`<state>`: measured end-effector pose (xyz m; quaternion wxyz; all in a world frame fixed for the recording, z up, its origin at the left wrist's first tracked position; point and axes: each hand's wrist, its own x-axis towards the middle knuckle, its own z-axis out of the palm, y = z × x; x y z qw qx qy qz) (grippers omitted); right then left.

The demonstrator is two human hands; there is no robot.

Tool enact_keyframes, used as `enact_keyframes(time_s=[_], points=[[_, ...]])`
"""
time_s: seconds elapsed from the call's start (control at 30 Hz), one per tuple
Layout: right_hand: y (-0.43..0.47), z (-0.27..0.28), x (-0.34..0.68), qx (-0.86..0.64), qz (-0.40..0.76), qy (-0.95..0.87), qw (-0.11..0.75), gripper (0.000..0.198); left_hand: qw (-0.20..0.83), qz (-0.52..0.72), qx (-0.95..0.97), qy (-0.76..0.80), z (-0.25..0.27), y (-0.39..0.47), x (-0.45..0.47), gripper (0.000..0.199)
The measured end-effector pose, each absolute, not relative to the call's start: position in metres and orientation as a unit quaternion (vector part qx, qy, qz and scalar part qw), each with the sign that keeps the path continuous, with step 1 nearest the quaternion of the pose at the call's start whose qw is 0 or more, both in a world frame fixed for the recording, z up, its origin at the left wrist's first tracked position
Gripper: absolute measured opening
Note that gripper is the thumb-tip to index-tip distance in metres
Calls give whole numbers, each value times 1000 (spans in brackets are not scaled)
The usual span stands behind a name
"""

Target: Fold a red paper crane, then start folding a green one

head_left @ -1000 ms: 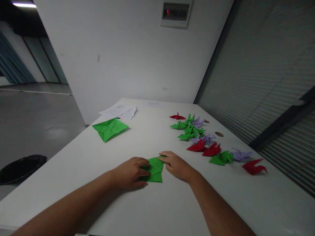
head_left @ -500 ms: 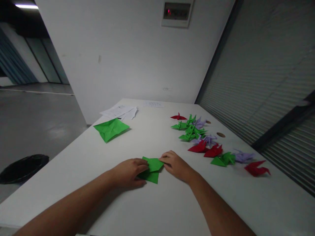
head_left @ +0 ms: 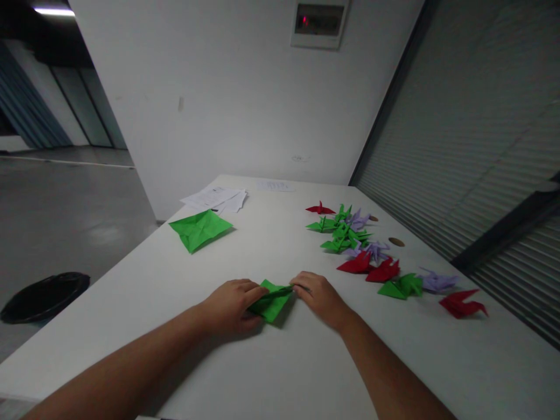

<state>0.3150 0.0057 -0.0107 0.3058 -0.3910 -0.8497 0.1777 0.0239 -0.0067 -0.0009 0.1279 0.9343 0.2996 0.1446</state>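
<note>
A partly folded sheet of green origami paper [head_left: 272,303] lies on the white table [head_left: 280,373], between my two hands. My left hand [head_left: 234,306] grips its left side, fingers over the top and thumb at the near edge. With fingertips pinched together, my right hand [head_left: 315,296] holds the right corner, where a fold stands raised off the sheet. The fingers hide part of the left side. To the right of my right hand sit folded paper cranes, among them a red crane [head_left: 355,263] and a green crane [head_left: 401,286].
A creased green paper sheet [head_left: 201,229] lies at the left, near white printed papers [head_left: 215,198]. Several red, green and purple cranes [head_left: 345,236] line the right side, beside a round hole [head_left: 396,241] in the table. A black bin [head_left: 46,297] stands on the floor at left.
The green paper's upper flap, flat before, now stands up as a ridge. My right fingers have closed on its right corner. The whole view has shifted slightly.
</note>
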Motion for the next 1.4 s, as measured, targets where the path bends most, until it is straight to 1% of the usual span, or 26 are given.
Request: enact_keyframes(time_s=[0.1, 0.2, 0.27, 0.33, 0.37, 0.4, 0.43, 0.5, 0.57, 0.63, 0.7, 0.8, 0.9, 1.07, 1.17, 1.27, 1.33, 1.4], points=[[6, -13, 315, -410, 192, -819, 352, 12, 163, 170, 922, 306, -3, -5, 19, 55], [6, -13, 314, -448, 213, -776, 389, 11, 231, 217, 901, 295, -5, -5, 13, 59], [5, -11, 312, -470, 233, -748, 407, 14, 262, 244, 883, 303, -6, -7, 10, 67], [4, -9, 310, -481, 254, -725, 422, 17, 264, 255, 874, 319, -6, -8, 9, 80], [3, -8, 309, -483, 264, -716, 429, 18, 260, 259, 872, 325, -6, -9, 10, 84], [2, -8, 308, -483, 276, -707, 436, 18, 256, 262, 870, 330, -6, -10, 12, 84], [2, -7, 306, -481, 290, -699, 443, 18, 257, 266, 867, 334, -7, -11, 13, 80], [1, -7, 303, -473, 331, -675, 459, 22, 265, 279, 853, 352, -8, -10, 16, 61], [1, -7, 299, -460, 396, -637, 476, 30, 283, 300, 823, 391, -11, -8, 19, 43], [0, -9, 294, -437, 467, -588, 495, 39, 318, 332, 777, 429, -15, -4, 20, 28], [0, -9, 287, -410, 520, -553, 506, 44, 379, 373, 720, 446, -19, 0, 22, 22], [-4, -8, 277, -393, 568, -527, 496, 46, 509, 419, 623, 421, -22, 3, 27, 31], [-8, -6, 270, -402, 598, -507, 473, 47, 578, 423, 566, 408, -22, 1, 34, 37], [-9, -7, 269, -426, 586, -504, 470, 42, 606, 401, 551, 409, -21, -6, 40, 40], [-9, -7, 271, -431, 588, -504, 463, 40, 609, 413, 550, 396, -20, -7, 40, 39], [-10, -7, 272, -428, 622, -507, 416, 39, 621, 442, 530, 371, -19, -5, 39, 44], [-10, -8, 273, -418, 640, -516, 387, 39, 631, 439, 527, 363, -21, -3, 38, 47], [-10, -12, 273, -426, 622, -539, 375, 39, 618, 419, 555, 366, -25, -2, 37, 45]])
